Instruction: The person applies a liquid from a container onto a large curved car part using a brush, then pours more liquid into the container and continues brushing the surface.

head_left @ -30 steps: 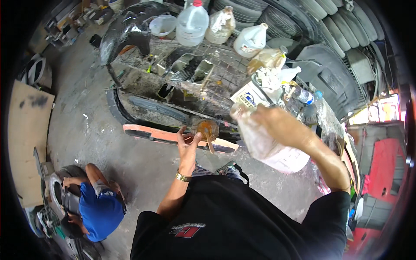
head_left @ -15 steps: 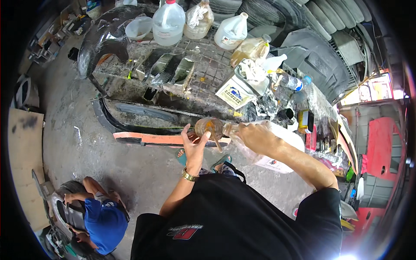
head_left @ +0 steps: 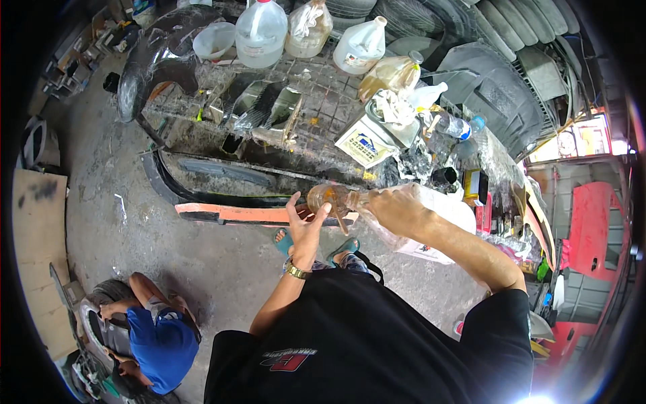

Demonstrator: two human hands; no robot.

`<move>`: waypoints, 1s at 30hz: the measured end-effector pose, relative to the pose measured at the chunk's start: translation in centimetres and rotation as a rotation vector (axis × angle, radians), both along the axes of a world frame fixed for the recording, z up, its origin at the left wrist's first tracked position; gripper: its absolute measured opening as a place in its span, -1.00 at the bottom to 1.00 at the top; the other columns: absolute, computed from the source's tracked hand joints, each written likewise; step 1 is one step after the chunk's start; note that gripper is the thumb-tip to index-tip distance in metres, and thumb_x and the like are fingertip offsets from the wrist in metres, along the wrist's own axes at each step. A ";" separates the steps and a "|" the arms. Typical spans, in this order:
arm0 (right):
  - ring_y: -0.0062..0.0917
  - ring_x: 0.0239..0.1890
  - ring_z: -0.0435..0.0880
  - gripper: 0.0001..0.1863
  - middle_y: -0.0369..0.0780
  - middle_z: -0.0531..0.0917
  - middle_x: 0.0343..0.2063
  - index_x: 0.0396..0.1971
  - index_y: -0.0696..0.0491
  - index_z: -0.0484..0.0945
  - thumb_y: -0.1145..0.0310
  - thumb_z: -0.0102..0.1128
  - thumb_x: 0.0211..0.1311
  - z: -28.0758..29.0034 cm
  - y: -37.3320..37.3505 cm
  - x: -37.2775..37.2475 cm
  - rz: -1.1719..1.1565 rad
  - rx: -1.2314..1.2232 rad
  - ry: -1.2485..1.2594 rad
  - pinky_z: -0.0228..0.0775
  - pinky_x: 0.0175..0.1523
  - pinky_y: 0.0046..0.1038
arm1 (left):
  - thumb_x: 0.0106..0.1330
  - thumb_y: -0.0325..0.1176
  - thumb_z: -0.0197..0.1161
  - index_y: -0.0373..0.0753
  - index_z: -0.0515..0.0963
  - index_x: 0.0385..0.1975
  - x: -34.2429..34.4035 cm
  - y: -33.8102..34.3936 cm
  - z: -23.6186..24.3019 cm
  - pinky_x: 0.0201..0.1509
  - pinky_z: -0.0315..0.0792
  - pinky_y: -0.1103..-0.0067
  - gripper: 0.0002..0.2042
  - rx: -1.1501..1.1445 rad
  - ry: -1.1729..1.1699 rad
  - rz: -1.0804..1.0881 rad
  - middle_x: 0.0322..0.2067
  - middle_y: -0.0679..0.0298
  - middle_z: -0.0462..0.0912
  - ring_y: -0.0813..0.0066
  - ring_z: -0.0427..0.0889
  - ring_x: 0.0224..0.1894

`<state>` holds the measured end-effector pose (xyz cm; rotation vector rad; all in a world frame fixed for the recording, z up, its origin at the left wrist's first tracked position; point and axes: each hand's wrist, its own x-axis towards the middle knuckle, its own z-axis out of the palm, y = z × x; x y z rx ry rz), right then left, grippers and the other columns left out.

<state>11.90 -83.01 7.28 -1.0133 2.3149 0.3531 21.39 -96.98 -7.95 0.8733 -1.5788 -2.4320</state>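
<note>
Pouring from the jug into the small cup, over the workshop floor.

Nearest us, our left hand (head_left: 306, 225) held a small clear cup (head_left: 324, 198) of amber liquid, fingers curled around its underside, a wooden stick (head_left: 334, 214) leaning in it. Just beside it, our right hand (head_left: 397, 209) gripped the neck of a large white plastic jug (head_left: 437, 225), tipped with its mouth touching the cup's rim. Below the cup lay an orange trim strip (head_left: 242, 215) and a black bumper (head_left: 222, 178) on the concrete floor. Farther off, a wire mesh rack (head_left: 316, 94) carried translucent jugs (head_left: 261, 32) and a square tin can (head_left: 373, 138). To our lower left, a person in a blue shirt (head_left: 158, 343) crouched by a tyre.
</note>
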 end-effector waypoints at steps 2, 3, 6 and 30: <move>-0.29 -0.23 0.65 -0.80 -0.12 0.60 -0.30 -0.28 0.14 0.56 0.52 0.02 0.09 0.3 -0.1 0.0 0.007 -0.006 0.003 0.56 -0.26 -0.34 | 0.06 -0.30 0.43 -0.25 0.14 0.19 0.0 0.0 -0.3 -0.12 0.41 0.58 -0.27 0.028 -0.003 0.011 -0.18 0.21 0.41 0.52 0.43 -0.17; -0.29 -0.23 0.65 -0.80 -0.12 0.60 -0.30 -0.28 0.14 0.56 0.52 0.02 0.09 0.2 0.0 0.0 0.008 -0.005 0.003 0.56 -0.26 -0.34 | 0.04 -0.33 0.45 -0.25 0.13 0.19 0.1 0.0 -0.5 -0.16 0.41 0.61 -0.25 0.055 -0.006 0.020 -0.17 0.24 0.39 0.56 0.42 -0.18; -0.17 -0.43 0.68 -0.62 0.00 0.63 -0.53 -0.31 0.28 0.47 0.21 -0.13 0.35 -0.3 0.6 0.1 0.031 -0.159 0.044 0.50 -0.36 -0.23 | 0.05 -0.32 0.44 -0.25 0.12 0.20 0.2 0.1 -0.8 -0.16 0.41 0.61 -0.25 0.041 -0.024 0.003 -0.17 0.22 0.38 0.56 0.41 -0.17; 0.01 -0.46 0.53 -0.61 0.14 0.50 -0.60 -0.46 0.27 0.39 0.19 -0.08 0.35 2.5 -0.3 -3.5 -0.447 -0.904 0.127 0.32 -0.32 -0.12 | 0.24 -0.22 0.27 -0.14 0.18 0.16 -2.3 -7.6 7.4 -0.03 0.37 0.55 -0.46 0.233 0.257 0.223 -0.25 0.36 0.41 0.61 0.46 -0.19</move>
